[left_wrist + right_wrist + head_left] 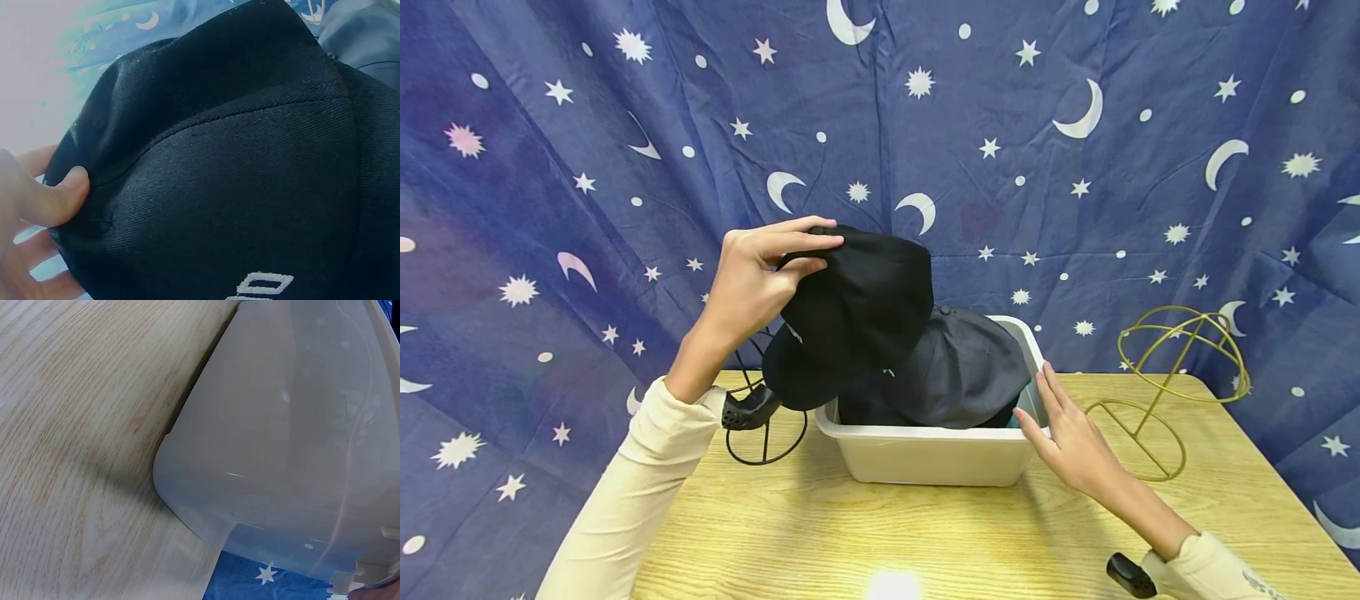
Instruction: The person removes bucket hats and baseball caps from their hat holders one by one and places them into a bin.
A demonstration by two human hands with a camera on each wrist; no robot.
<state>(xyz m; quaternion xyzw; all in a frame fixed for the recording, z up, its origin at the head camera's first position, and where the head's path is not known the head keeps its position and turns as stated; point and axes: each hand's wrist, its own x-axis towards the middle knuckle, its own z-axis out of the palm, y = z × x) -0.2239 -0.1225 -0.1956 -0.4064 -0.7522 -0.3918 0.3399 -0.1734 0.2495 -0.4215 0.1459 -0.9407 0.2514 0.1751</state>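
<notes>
My left hand pinches a black baseball cap between thumb and fingers at its crown, holding it tilted above the left part of a white plastic bin. In the left wrist view the thumb presses the dark cloth, and white stitching shows low on the cap. A dark grey cap lies in the bin, partly behind the black one. With its fingers extended, my right hand touches the bin's right rim. The right wrist view shows mostly the bin's side wall.
On the wooden table, a gold wire hat stand stands right of the bin. A black wire stand is on the left, partly hidden by my left arm. Behind the table hangs a blue star-and-moon cloth.
</notes>
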